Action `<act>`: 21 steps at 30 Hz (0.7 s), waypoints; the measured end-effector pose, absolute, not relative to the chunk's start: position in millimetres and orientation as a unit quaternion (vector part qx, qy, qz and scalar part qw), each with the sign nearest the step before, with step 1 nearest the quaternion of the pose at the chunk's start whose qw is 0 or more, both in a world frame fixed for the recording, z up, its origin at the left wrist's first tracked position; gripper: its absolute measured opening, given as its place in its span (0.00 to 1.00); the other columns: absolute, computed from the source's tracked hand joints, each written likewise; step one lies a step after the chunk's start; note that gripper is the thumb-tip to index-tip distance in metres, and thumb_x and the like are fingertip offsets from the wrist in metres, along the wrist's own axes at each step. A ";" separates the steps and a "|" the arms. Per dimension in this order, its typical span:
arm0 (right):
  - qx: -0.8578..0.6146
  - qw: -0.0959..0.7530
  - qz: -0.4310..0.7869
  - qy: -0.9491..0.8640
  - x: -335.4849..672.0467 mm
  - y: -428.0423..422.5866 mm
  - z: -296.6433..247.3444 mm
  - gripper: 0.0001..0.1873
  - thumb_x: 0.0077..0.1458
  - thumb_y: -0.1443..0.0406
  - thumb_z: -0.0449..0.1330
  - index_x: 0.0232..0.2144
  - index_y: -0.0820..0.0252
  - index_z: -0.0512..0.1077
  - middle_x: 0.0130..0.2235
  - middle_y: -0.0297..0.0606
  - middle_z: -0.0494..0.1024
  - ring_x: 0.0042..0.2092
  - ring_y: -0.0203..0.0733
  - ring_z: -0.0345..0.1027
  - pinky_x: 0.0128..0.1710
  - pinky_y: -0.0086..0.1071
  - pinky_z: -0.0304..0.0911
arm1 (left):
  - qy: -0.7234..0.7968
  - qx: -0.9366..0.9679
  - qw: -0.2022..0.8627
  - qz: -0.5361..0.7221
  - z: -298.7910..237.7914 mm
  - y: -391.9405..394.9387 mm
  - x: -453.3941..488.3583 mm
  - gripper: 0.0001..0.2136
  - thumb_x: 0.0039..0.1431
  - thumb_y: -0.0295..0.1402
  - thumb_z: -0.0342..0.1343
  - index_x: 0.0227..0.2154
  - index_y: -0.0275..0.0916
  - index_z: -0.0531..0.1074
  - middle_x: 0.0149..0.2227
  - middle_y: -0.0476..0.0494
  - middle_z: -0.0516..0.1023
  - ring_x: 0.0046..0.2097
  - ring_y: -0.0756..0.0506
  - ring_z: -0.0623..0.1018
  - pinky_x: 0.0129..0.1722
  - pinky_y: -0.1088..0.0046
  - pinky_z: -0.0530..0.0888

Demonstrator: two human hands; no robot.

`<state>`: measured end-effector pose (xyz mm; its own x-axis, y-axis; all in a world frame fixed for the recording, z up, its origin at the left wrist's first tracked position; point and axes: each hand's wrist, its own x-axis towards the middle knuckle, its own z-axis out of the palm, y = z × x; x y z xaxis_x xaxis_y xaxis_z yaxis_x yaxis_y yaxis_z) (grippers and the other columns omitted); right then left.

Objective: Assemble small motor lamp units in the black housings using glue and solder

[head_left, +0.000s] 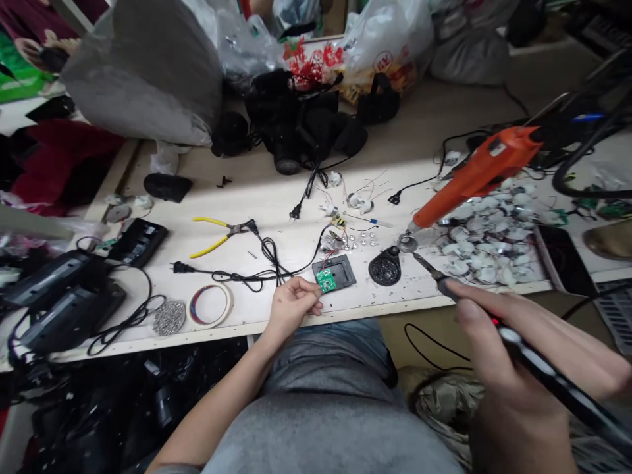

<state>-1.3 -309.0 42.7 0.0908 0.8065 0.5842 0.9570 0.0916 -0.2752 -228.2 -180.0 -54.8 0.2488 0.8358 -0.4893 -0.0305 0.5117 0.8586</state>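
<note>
My right hand (513,355) grips a soldering iron (447,284), its tip pointing left towards a small metal coil (408,243). Closed at the table's front edge, my left hand (296,303) pinches the corner of a small green circuit board (326,280); its lower fingers are curled under. That board lies over a black plastic housing (344,271), with thin red wires running up from it. Just right of the housing lies a black teardrop-shaped part (385,266). An orange electric screwdriver (474,174) slants down above the coil.
Yellow-handled pliers (210,247), a black power cord (237,273), a tape roll (228,306) and a wire-wool ball (168,317) lie leftward. White wired parts (478,243) are heaped right. Black lamp-like units (296,118) and plastic bags (390,46) stand behind. Another person's hand (32,52) shows upper left.
</note>
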 end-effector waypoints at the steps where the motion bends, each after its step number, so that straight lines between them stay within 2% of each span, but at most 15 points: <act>1: -0.660 0.341 -0.149 -0.652 -4.1 -298.7 43.1 0.17 0.56 0.73 0.63 0.47 0.55 0.78 0.35 0.37 0.84 0.33 0.46 0.79 0.35 0.38 0.72 | 0.527 0.381 0.692 0.315 -54.5 -179.8 -228.2 0.10 0.35 0.34 0.66 0.19 0.35 0.71 0.22 0.47 0.77 0.20 0.52 0.75 0.19 0.79 0.73; 4: -0.668 0.328 -0.196 -0.638 -11.1 -267.0 35.2 0.05 0.57 0.71 0.62 0.36 0.61 0.78 0.32 0.39 0.84 0.31 0.43 0.78 0.33 0.34 0.69 | 0.530 0.376 0.693 0.313 -52.1 -179.5 -228.4 0.10 0.34 0.33 0.66 0.18 0.35 0.71 0.23 0.47 0.78 0.21 0.52 0.75 0.19 0.79 0.73; 7: -0.680 0.281 -0.214 -0.643 -11.0 -248.1 24.7 0.06 0.58 0.70 0.60 0.32 0.61 0.77 0.28 0.36 0.82 0.27 0.40 0.76 0.28 0.32 0.66 | 0.539 0.368 0.691 0.311 -48.2 -179.2 -228.7 0.09 0.32 0.32 0.65 0.18 0.35 0.72 0.23 0.47 0.77 0.20 0.53 0.74 0.18 0.79 0.73; 12: -0.687 0.268 -0.164 -0.656 3.2 -255.5 22.9 0.08 0.59 0.69 0.57 0.32 0.59 0.77 0.30 0.34 0.83 0.29 0.39 0.77 0.29 0.30 0.66 | 0.545 0.357 0.693 0.308 -42.8 -177.5 -228.1 0.08 0.30 0.31 0.63 0.16 0.35 0.71 0.21 0.48 0.77 0.19 0.53 0.74 0.17 0.80 0.72; 17: -0.705 0.274 -0.147 -0.637 26.8 -275.4 28.2 0.09 0.61 0.68 0.57 0.31 0.57 0.77 0.31 0.34 0.83 0.29 0.40 0.78 0.29 0.31 0.66 | 0.540 0.369 0.691 0.307 -45.0 -176.9 -230.1 0.08 0.32 0.32 0.64 0.17 0.36 0.71 0.22 0.48 0.77 0.20 0.52 0.74 0.18 0.79 0.73; 21: -0.701 0.282 -0.133 -0.642 40.0 -284.8 23.9 0.07 0.62 0.68 0.58 0.34 0.58 0.77 0.34 0.36 0.84 0.34 0.42 0.80 0.34 0.32 0.70 | 0.534 0.390 0.681 0.314 -49.7 -177.9 -233.1 0.07 0.35 0.32 0.63 0.18 0.35 0.72 0.25 0.47 0.78 0.21 0.52 0.75 0.19 0.79 0.73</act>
